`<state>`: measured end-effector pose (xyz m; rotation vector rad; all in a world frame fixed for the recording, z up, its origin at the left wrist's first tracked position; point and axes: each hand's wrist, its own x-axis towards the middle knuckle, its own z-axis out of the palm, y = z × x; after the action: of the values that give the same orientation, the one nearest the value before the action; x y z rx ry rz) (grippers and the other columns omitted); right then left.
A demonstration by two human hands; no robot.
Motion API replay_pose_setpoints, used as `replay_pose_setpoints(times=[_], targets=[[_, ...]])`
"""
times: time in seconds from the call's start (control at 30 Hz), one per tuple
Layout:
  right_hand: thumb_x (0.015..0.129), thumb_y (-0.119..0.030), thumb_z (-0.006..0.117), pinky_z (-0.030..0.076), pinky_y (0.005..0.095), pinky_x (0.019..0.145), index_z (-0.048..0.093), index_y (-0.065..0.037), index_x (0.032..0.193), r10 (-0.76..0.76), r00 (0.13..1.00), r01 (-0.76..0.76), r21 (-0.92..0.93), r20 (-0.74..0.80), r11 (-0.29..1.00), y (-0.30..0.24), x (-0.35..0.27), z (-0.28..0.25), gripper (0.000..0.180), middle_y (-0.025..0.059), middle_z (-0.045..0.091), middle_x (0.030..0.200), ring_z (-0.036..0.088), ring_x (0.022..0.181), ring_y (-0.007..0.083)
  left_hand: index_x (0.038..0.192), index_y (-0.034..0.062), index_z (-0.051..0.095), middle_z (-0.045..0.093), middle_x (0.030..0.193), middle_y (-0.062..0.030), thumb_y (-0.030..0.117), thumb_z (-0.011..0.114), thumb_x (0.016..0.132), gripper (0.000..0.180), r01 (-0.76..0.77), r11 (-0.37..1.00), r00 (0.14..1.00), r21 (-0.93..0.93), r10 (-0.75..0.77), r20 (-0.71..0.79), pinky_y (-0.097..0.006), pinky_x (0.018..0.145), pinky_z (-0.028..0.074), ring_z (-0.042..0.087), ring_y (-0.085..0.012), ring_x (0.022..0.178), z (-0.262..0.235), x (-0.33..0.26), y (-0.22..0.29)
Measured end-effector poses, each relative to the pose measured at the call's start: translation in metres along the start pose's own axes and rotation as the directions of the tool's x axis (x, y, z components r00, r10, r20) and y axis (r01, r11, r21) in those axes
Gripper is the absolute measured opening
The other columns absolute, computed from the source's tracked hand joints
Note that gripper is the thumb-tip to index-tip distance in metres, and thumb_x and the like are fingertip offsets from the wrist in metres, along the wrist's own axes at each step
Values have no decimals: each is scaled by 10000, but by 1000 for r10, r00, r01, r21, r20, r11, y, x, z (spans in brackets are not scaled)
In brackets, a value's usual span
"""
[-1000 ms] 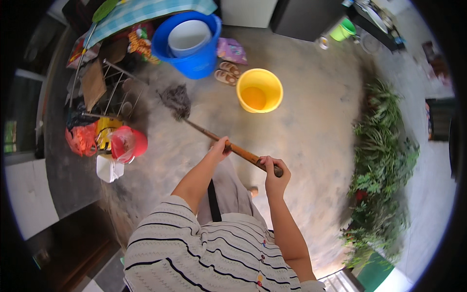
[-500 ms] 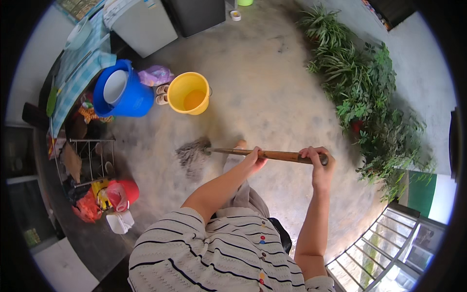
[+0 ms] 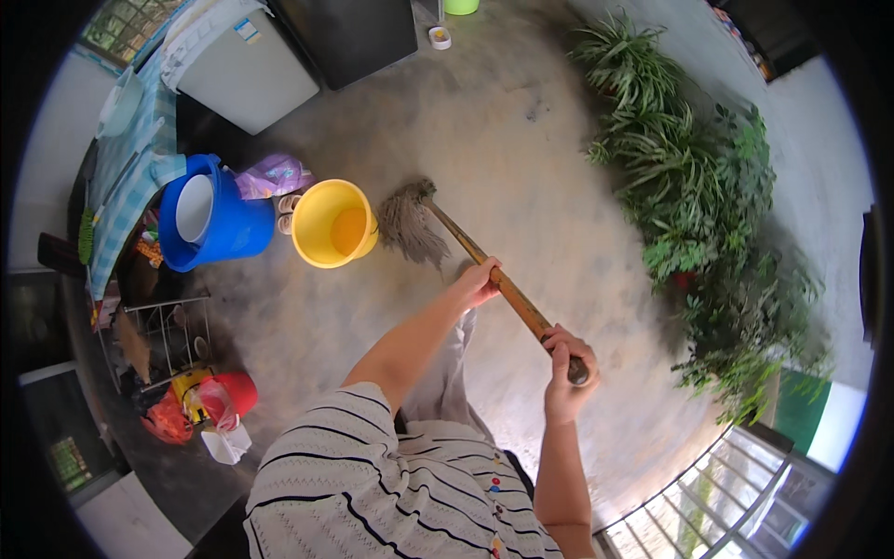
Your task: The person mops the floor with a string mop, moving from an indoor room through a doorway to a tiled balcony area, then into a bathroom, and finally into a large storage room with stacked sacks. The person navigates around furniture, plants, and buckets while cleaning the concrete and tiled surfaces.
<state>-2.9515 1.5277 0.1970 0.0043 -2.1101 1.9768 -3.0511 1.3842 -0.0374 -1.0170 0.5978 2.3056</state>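
I observe both hands on a mop with a wooden handle [image 3: 507,291]. The left hand [image 3: 475,284] wraps the shaft about midway, fingers curled fully round it. The right hand [image 3: 564,373] grips the top end, fingers closed tight over the butt of the shaft. The mop head [image 3: 410,224], a grey string bundle, rests on the concrete floor [image 3: 521,140], just beside the yellow bucket [image 3: 333,224] and apparently not quite touching it.

In my judgement, mopping well here calls for keeping the strings flat on the floor, with the lower hand steering and the upper hand acting as pivot. Strokes should run clear of the yellow bucket, which seems to hold liquid and could tip if struck. The potted plants [image 3: 689,205] along the right also deserve a margin.

Packages and labels:
- A white box-shaped appliance [image 3: 247,65] stands at the upper left, with a small blue and yellow sticker near its top edge.
- A purple printed bag [image 3: 270,175] lies between the blue bucket [image 3: 219,224] and the yellow one.
- A small white tub [image 3: 440,37] sits on the floor at the top.
- Red and orange bags [image 3: 200,405] and a white carton [image 3: 225,445] cluster at the lower left beside a wire rack [image 3: 158,326].
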Motion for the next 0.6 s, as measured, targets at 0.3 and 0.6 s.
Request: replay_pose_setpoints(times=[0.3,0.6], targets=[[864,53,527,485,338,877,549,17,861,126,983,-131,29,137,991,111,103,60,42,171,633,1047,554,1136,305,793,62,503,488,643,-34,221,589,836,186,-198,971,965,134,217,-145,-321,549,515,526,-159,548,-4,119,123],[745,60,632,458,334,909,585,-31,902,-81,824,164,-100,560,981,171,95,197,188,127,622,1115,523,1199,306,1193,77,452,543,1074,-110,426,469,909,450,-193,953,866,231,277,-417,-340,678,539,606,-233,856,-151,48,128]])
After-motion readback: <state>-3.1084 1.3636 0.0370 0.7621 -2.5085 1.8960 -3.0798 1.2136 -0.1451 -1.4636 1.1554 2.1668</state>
